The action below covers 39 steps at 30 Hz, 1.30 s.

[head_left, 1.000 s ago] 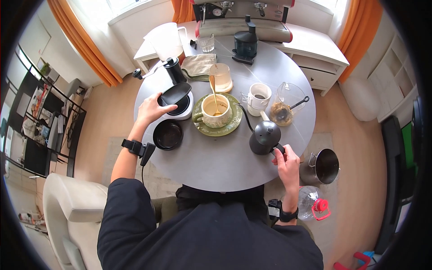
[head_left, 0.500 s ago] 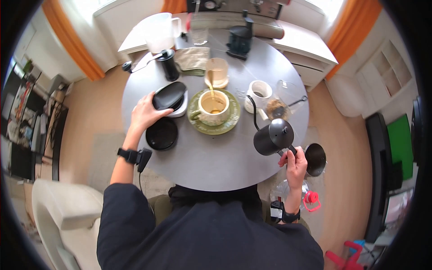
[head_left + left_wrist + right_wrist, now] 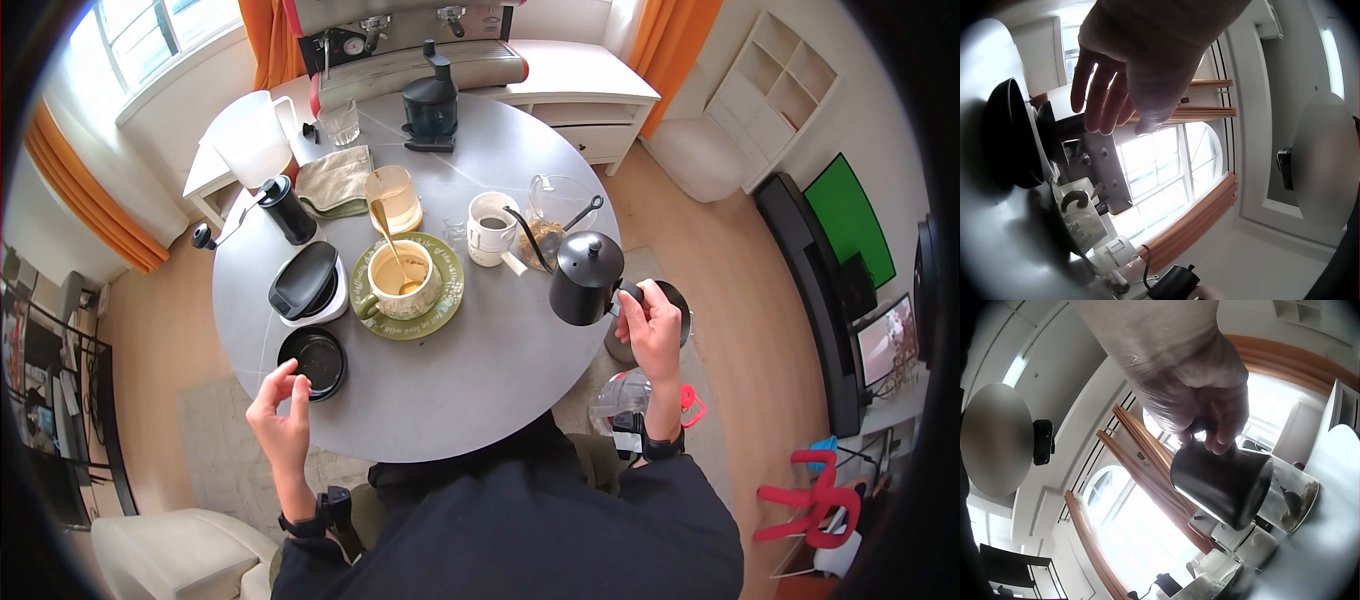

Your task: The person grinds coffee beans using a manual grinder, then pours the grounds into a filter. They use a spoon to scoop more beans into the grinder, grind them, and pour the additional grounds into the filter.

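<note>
My right hand point(image 3: 652, 335) grips the handle of a black gooseneck kettle point(image 3: 588, 278), held above the table's right side; the right wrist view shows the kettle point(image 3: 1222, 481) hanging from the curled fingers of that hand point(image 3: 1191, 387). My left hand point(image 3: 282, 425) is beside a round black dish point(image 3: 314, 364), fingers loosely bent and holding nothing. A black oval tray point(image 3: 304, 280) lies on the white scale point(image 3: 342, 300). A cup point(image 3: 404, 280) with a gold spoon stands on a green saucer point(image 3: 440, 318).
Behind the saucer stand a glass point(image 3: 394, 198), a folded cloth point(image 3: 334, 182), and a hand grinder point(image 3: 288, 210). A white mug point(image 3: 492, 230) and a glass server point(image 3: 556, 205) are left of and behind the kettle. A black device point(image 3: 431, 105) stands at the back.
My left hand has let go of the black oval tray, now on the scale, and drawn back toward the near edge. The kettle was lifted off the table. The head view has shifted.
</note>
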Available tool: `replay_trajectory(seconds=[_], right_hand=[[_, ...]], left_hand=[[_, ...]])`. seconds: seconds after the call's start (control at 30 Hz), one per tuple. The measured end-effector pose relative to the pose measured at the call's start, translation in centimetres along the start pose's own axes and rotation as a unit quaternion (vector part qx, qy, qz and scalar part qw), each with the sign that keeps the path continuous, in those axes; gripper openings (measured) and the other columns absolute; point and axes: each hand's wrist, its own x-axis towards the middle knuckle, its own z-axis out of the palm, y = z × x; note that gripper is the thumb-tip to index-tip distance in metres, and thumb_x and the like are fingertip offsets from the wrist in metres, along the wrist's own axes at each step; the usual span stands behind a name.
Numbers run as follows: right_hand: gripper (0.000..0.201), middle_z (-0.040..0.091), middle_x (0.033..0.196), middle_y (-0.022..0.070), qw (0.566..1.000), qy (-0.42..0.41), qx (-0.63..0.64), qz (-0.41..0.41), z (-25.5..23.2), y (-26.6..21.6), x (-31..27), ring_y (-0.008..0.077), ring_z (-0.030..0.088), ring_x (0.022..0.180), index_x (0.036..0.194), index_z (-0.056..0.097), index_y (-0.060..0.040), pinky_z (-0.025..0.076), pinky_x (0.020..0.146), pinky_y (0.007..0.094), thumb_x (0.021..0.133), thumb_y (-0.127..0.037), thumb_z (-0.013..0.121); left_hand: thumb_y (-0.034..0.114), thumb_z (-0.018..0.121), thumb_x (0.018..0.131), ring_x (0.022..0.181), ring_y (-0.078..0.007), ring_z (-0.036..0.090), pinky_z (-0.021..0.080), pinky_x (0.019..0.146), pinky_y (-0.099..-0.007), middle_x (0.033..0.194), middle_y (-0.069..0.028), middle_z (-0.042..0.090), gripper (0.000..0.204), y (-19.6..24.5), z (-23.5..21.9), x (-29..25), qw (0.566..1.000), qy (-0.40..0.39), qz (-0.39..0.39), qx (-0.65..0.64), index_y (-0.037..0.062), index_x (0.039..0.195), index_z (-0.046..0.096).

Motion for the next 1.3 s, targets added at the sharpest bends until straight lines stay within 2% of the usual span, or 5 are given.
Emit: replay_trajectory(seconds=[0.1,0.4,0.5,0.8,1.3], right_hand=[[0.023,0.053,0.056,-0.0002,1.0,0.004,-0.015,-0.01,0.0,-0.8,0.4,0.0047,0.05,0.046,0.077,0.053,-0.0034,0.038,0.042,0.0196,0.094,-0.017,0.059],[0.023,0.051,0.052,-0.0009,0.997,0.006,-0.073,-0.034,-0.2,-1.7,1.3,0.0039,0.049,0.045,0.075,0.052,-0.0034,0.036,0.042,0.0207,0.093,-0.016,0.061],[0.024,0.049,0.052,0.0039,0.997,0.008,-0.074,-0.026,-0.1,-2.0,1.6,0.0069,0.049,0.043,0.076,0.051,-0.0007,0.035,0.042,0.0247,0.09,-0.015,0.065],[0.026,0.043,0.053,0.009,0.991,0.013,-0.119,-0.058,-0.1,-2.0,2.4,0.0112,0.039,0.043,0.077,0.05,0.0,0.032,0.042,0.0291,0.088,-0.016,0.067],[0.027,0.05,0.053,0.0122,0.982,0.017,-0.165,-0.09,-0.2,-3.6,2.8,0.0217,0.046,0.042,0.076,0.051,-0.0012,0.036,0.044,0.0321,0.087,-0.019,0.068]], left_hand=[[0.005,0.065,0.085,0.065,-0.0086,0.063,0.049,0.064,-0.0226,0.071,-0.0041,0.066,0.015,0.4,0.8,-1.0,0.999,-0.007,-0.025,-0.025,-0.0016,0.098,0.068],[0.004,0.066,0.084,0.063,-0.0116,0.064,0.049,0.063,-0.0232,0.07,-0.0074,0.067,0.012,1.4,2.1,-2.8,0.998,-0.06,0.035,0.002,-0.0017,0.094,0.069],[0.003,0.065,0.084,0.063,-0.0117,0.064,0.049,0.063,-0.0234,0.07,-0.0074,0.067,0.011,1.4,2.3,-3.1,0.997,-0.063,0.045,0.016,-0.0023,0.092,0.069],[0.003,0.062,0.086,0.062,-0.0109,0.063,0.049,0.06,-0.0232,0.069,-0.007,0.066,0.01,1.3,2.5,-3.4,0.996,-0.066,0.058,0.011,-0.0037,0.09,0.069],[0.002,0.065,0.083,0.059,-0.0119,0.062,0.047,0.059,-0.0232,0.066,-0.0074,0.065,0.008,1.1,2.6,-3.5,0.997,-0.06,0.051,0.007,-0.0018,0.089,0.07]])
